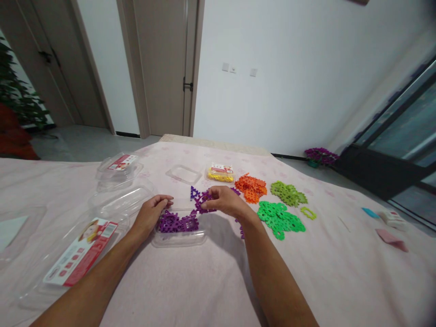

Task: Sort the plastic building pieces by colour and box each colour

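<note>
Purple pieces lie heaped in a clear tub on the cloth-covered surface, with a few more on the cloth near the right forearm. The right hand has its fingers pinched on a small bunch of them, just beyond the tub's far right corner. The left hand is at the tub's left end, fingers bent near the rim; I cannot tell whether they grip it or only rest there.

The pieces look like thin, notched plastic: very light, fairly stiff and unlikely to break under a pinch, though smooth faces could slide over each other in a loose bunch. Thumb and fingertips across the flat faces, or on the notched edges, should serve best. The tub looks thin-walled and light enough to skid, so its rim is the sensible hold.

The tub's long axis runs left to right before the person, its open side up. Inside, the pieces lie at mixed angles with no shared direction. The held bunch is tilted, spreading leftward from the fingers; a blue-violet triangle shows at its far left, and whether it is held is unclear
</note>
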The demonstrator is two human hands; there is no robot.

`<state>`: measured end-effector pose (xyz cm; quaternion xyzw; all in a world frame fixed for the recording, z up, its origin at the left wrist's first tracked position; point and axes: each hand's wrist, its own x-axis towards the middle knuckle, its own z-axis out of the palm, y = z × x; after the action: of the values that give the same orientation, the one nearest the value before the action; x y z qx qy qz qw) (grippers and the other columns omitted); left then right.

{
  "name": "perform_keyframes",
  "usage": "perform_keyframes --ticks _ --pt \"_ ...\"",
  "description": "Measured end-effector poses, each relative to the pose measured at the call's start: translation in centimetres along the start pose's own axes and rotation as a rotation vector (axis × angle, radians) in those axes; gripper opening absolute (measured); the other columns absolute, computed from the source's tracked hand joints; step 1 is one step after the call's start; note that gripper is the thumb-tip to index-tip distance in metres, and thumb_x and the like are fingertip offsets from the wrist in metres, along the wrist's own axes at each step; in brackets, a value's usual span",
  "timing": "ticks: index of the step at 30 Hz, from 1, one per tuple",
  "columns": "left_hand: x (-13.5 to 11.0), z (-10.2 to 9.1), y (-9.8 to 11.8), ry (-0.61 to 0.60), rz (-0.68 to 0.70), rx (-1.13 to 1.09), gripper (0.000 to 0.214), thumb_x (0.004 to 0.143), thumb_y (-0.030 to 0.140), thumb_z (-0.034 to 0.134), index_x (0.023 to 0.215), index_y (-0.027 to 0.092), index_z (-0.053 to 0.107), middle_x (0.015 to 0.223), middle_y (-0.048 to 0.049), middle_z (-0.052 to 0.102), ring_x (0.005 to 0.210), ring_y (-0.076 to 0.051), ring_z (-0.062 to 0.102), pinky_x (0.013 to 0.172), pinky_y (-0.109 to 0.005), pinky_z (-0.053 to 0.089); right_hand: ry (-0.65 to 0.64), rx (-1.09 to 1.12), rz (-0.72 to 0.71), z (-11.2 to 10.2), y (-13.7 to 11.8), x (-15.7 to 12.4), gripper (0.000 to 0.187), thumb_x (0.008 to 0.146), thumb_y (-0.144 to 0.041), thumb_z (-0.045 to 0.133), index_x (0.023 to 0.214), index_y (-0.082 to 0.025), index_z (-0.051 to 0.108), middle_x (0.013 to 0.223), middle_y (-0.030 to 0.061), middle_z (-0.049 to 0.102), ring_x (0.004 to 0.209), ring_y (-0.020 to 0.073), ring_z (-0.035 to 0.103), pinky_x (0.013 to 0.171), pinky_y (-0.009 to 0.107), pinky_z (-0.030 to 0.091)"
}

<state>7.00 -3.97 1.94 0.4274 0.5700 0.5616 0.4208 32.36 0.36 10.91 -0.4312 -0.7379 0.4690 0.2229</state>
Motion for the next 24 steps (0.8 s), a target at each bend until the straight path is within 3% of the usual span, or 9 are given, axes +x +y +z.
perform_keyframes --ticks 2,7,11,14,18,21,24 --pt "0.0 0.0 0.1 0.001 0.0 -0.003 0.037 0.069 0.044 0.07 0.092 0.016 0.073 0.086 -0.0092 0.075 0.089 -0.024 0.069 0.087 -0.036 0.05 -0.052 -0.121 0.013 0.8 -0.4 0.0 0.02 0.071 -0.025 0.076 0.088 -0.016 0.073 0.079 0.0016 0.073 0.07 0.0143 0.065 0.063 0.023 0.046" --pt "0.2 0.0 -0.3 -0.007 0.017 0.009 0.035 0.07 0.043 0.069 0.093 0.016 0.073 0.087 -0.0089 0.075 0.089 -0.024 0.069 0.088 -0.036 0.05 0.087 -0.494 -0.019 1.6 -1.3 -0.2 0.024 0.072 -0.024 0.078 0.096 -0.021 0.076 0.092 0.0019 0.075 0.081 0.0161 0.067 0.071 0.025 0.045" --pt "0.3 -0.1 -0.5 -0.012 0.031 0.037 0.036 0.073 0.043 0.067 0.096 0.016 0.073 0.089 -0.0094 0.076 0.091 -0.025 0.069 0.089 -0.037 0.05 0.009 -0.565 -0.198 2.8 -1.8 -0.2 0.024 0.076 -0.022 0.076 0.1 -0.024 0.076 0.094 0.0003 0.076 0.084 0.0157 0.067 0.072 0.023 0.044" --pt "0.2 -0.1 -0.3 -0.013 0.037 0.048 0.035 0.073 0.042 0.066 0.095 0.016 0.073 0.09 -0.0095 0.076 0.092 -0.025 0.069 0.089 -0.037 0.049 -0.122 -0.638 -0.31 4.0 -1.7 -0.2 0.025 0.075 -0.025 0.078 0.1 -0.025 0.077 0.098 0.0004 0.076 0.089 0.017 0.067 0.073 0.023 0.044" --pt "0.2 0.0 -0.3 -0.005 0.029 0.041 0.035 0.072 0.041 0.067 0.095 0.016 0.072 0.09 -0.0101 0.076 0.091 -0.025 0.069 0.089 -0.038 0.049 -0.228 -0.714 -0.25 4.6 -1.4 -0.2 0.023 0.073 -0.015 0.075 0.093 -0.024 0.079 0.09 0.0006 0.077 0.084 0.0172 0.069 0.07 0.023 0.044" --pt "0.3 0.0 -0.4 -0.011 0.033 0.039 0.036 0.072 0.043 0.067 0.095 0.015 0.072 0.09 -0.0103 0.076 0.09 -0.025 0.069 0.089 -0.038 0.049 -0.213 -0.657 -0.238 3.8 -1.3 -0.1 0.022 0.072 -0.011 0.073 0.089 -0.022 0.079 0.086 0.001 0.077 0.081 0.0162 0.069 0.071 0.022 0.045" --pt "0.4 -0.1 -0.5 -0.023 0.02 0.05 0.037 0.073 0.044 0.067 0.096 0.016 0.072 0.089 -0.01 0.076 0.09 -0.025 0.069 0.088 -0.038 0.049 -0.05 -0.544 -0.244 2.1 -0.8 0.2 0.02 0.076 -0.011 0.069 0.09 -0.02 0.079 0.088 0.0018 0.077 0.081 0.0157 0.068 0.073 0.023 0.047"
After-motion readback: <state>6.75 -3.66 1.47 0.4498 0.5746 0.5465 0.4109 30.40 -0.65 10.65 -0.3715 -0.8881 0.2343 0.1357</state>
